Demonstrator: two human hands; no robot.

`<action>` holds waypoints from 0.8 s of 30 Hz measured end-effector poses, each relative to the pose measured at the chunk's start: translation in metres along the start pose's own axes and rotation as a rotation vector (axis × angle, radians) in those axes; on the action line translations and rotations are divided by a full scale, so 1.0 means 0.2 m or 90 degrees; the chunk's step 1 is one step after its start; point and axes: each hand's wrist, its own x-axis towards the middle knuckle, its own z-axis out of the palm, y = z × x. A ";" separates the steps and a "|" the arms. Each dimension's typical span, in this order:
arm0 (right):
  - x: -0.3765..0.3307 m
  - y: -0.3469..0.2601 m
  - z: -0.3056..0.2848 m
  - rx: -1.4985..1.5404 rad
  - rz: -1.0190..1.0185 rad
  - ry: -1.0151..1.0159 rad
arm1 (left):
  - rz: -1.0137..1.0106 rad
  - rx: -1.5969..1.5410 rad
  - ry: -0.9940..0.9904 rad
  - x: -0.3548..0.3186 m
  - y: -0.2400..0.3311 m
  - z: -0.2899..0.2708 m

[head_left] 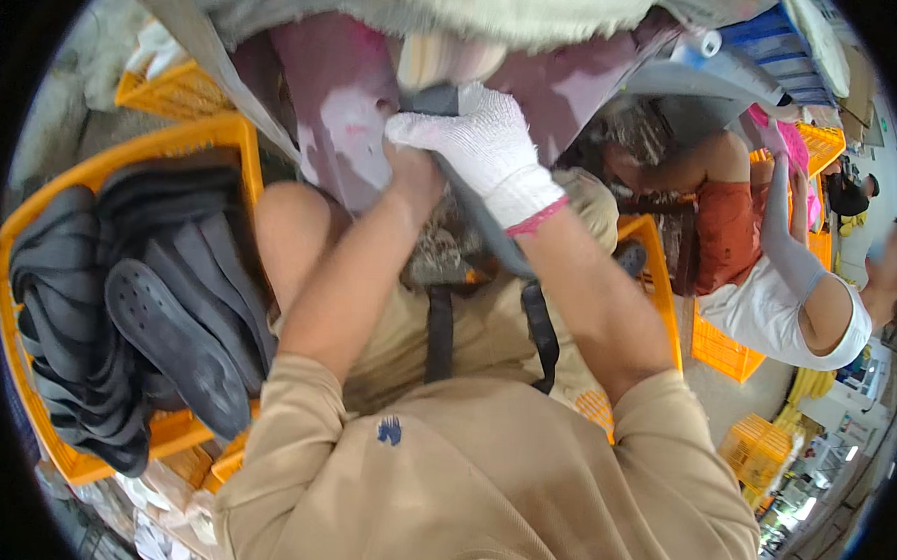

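A dark grey shoe insole (483,219) slants between my two hands, its far end up against a pale, layered round wheel (448,62). My right hand (489,147), in a white knit glove with a pink cuff, is closed over the insole near that wheel. Bare and just left of it, my left hand (413,170) grips the same piece; the glove and the insole hide part of its fingers. At my left, an orange crate (251,161) holds several stacked dark grey insoles (177,343), the top one with small holes in its forefoot.
Pinkish-stained sheeting (336,95) hangs around the wheel. Another orange crate (659,279) stands by my right forearm. To the right, a co-worker in a white shirt and rust-coloured shorts (726,232) sits close by. More orange crates (756,449) stand beyond.
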 end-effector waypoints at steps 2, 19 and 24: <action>-0.11 -0.05 -0.07 -0.001 0.007 -0.107 | 0.025 -0.021 -0.021 0.00 -0.03 -0.04; -1.27 0.80 -0.81 -0.636 0.217 0.011 | 0.858 1.104 0.774 -1.29 0.46 -0.59; -0.99 0.87 -0.77 -0.596 0.191 -0.022 | 0.569 1.166 1.040 -1.56 0.60 -1.00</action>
